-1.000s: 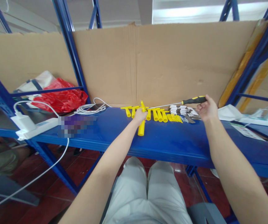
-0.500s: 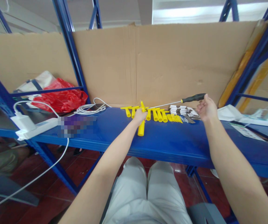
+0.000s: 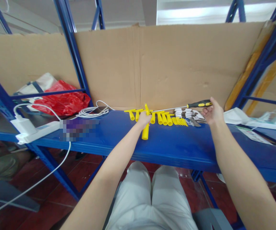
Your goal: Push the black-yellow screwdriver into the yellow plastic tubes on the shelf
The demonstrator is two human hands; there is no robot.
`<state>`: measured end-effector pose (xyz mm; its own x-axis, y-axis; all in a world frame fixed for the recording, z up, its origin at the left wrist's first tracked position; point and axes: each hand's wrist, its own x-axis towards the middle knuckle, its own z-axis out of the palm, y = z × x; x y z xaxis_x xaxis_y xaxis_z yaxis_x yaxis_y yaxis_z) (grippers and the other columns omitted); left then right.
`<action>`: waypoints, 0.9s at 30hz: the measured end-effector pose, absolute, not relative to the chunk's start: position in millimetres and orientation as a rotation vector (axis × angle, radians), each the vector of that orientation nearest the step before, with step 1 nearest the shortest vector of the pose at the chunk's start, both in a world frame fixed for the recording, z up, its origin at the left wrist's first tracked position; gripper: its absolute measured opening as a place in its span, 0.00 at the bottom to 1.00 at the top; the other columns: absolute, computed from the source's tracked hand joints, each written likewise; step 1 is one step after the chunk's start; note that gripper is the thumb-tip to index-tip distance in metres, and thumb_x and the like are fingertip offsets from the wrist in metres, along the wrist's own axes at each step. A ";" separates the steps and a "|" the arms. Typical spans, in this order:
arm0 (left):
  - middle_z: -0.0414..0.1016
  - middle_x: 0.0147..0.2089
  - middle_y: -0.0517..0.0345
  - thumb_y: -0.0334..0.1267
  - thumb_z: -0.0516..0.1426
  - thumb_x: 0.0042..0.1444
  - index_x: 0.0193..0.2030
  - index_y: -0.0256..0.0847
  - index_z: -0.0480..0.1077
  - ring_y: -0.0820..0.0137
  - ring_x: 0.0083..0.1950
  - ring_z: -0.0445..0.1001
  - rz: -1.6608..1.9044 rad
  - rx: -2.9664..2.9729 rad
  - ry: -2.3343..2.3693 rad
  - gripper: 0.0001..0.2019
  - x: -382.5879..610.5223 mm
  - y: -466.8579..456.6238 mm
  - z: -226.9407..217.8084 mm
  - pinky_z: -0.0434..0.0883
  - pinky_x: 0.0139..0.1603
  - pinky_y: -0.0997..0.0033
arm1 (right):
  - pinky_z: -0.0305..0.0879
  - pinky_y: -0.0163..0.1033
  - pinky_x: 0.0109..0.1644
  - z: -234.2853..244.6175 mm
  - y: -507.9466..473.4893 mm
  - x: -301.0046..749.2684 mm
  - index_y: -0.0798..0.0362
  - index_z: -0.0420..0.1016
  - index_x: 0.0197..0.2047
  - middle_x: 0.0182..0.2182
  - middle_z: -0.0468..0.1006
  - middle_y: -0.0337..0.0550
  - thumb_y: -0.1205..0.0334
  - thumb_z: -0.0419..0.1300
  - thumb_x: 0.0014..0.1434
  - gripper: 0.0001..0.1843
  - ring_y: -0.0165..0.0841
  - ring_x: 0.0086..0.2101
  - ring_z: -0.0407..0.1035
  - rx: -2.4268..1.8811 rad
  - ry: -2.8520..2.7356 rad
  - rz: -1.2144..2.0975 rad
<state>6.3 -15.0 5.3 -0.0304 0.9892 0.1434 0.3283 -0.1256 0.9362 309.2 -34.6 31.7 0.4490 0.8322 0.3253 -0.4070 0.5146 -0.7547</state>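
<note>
My left hand [image 3: 144,119] is closed around a yellow plastic handle [image 3: 145,132], which stands on the blue shelf [image 3: 118,134] with its thinner crosspiece at the top. At the right, the fingers of my right hand [image 3: 213,111] close on the end of a long screwdriver [image 3: 199,104] with a black and yellow grip. Its thin shaft runs leftward to the top of the yellow handle; my left hand hides part of the meeting point. Behind lie several more yellow handles [image 3: 164,118], small yellow pieces [image 3: 179,121], metal blades [image 3: 195,122] and white-wrapped pieces [image 3: 184,112].
Cardboard [image 3: 181,64] walls the back of the shelf. Left are a white power strip [image 3: 40,131], a coiled white cable [image 3: 93,111] and a red plastic bag [image 3: 62,97]. A blue upright [image 3: 74,54] stands beside them. Papers [image 3: 255,135] lie at right. Another person's leg [image 3: 3,159] shows far left.
The screwdriver grip has turned about its axis, so its yellow patches now face me, and it sits slightly lower. My left hand and the yellow handle have stayed in place.
</note>
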 end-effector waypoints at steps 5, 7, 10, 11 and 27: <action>0.57 0.16 0.70 0.24 0.52 0.58 0.36 0.37 0.67 0.79 0.15 0.59 1.192 1.525 1.415 0.06 6.8 -16.2 5.4 0.61 0.20 0.80 | 0.47 0.33 0.14 37.8 -43.2 299.2 0.48 0.54 0.24 0.11 0.50 0.28 0.52 0.66 0.56 0.23 0.24 0.12 0.49 -0.745 -0.697 0.798; 0.57 0.16 0.70 0.24 0.53 0.58 0.36 0.37 0.67 0.79 0.15 0.59 1.198 1.516 1.419 0.06 7.2 -16.0 5.2 0.62 0.21 0.79 | 0.48 0.33 0.15 39.3 -46.4 297.4 0.49 0.52 0.22 0.11 0.51 0.29 0.51 0.64 0.57 0.25 0.25 0.13 0.51 -0.727 -0.713 0.800; 0.58 0.16 0.70 0.24 0.53 0.58 0.37 0.36 0.68 0.78 0.16 0.60 1.202 1.513 1.425 0.06 7.6 -15.7 5.1 0.64 0.23 0.78 | 0.51 0.34 0.17 40.3 -49.0 297.9 0.50 0.51 0.22 0.12 0.53 0.31 0.52 0.61 0.59 0.23 0.26 0.14 0.54 -0.687 -0.770 0.838; 0.58 0.16 0.70 0.24 0.53 0.58 0.37 0.36 0.69 0.77 0.16 0.61 1.201 1.515 1.426 0.06 7.6 -15.9 5.3 0.64 0.24 0.77 | 0.51 0.34 0.17 40.4 -49.0 298.5 0.50 0.52 0.22 0.13 0.53 0.31 0.53 0.60 0.59 0.23 0.26 0.15 0.54 -0.685 -0.783 0.849; 0.57 0.15 0.70 0.23 0.51 0.58 0.36 0.36 0.67 0.76 0.15 0.60 1.199 1.529 1.424 0.07 7.5 -18.0 6.4 0.62 0.21 0.77 | 0.48 0.30 0.16 40.1 -50.4 292.5 0.51 0.49 0.21 0.11 0.49 0.28 0.50 0.64 0.60 0.29 0.23 0.14 0.45 -0.709 -0.761 0.810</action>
